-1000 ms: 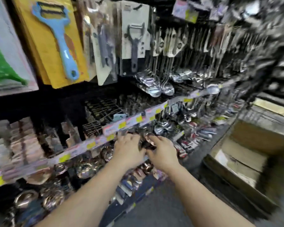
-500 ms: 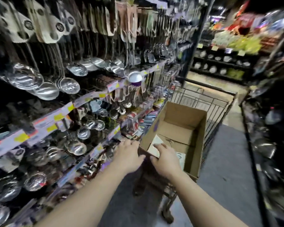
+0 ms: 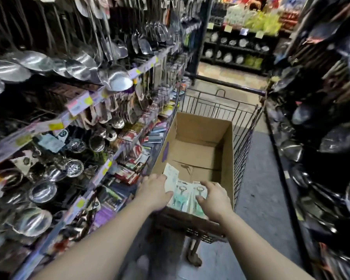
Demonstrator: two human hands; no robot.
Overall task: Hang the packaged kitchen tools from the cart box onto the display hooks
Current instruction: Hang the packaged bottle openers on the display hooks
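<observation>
An open cardboard box (image 3: 226, 150) sits in a wire cart (image 3: 249, 126). At its near end lie packaged kitchen tools (image 3: 183, 196), pale green cards with metal rings, and a pale card (image 3: 170, 171) stands beside them. My left hand (image 3: 155, 191) rests on the left edge of the packages, thumb on a card. My right hand (image 3: 215, 200) curls its thumb and fingers over the right package. The display hooks (image 3: 117, 110) on the left shelving are full of hanging ladles and carded tools.
Steel ladles (image 3: 117, 81) and strainers (image 3: 74, 167) crowd the left rack close to my left arm. Dark cookware (image 3: 331, 138) lines the right side of the narrow aisle. The rest of the box floor is bare cardboard. More shelves (image 3: 236, 55) stand beyond the cart.
My view swung right from the shelf to the cart. Both hands left the lower rack, crossed to the box edge and now reach down onto the packages inside.
</observation>
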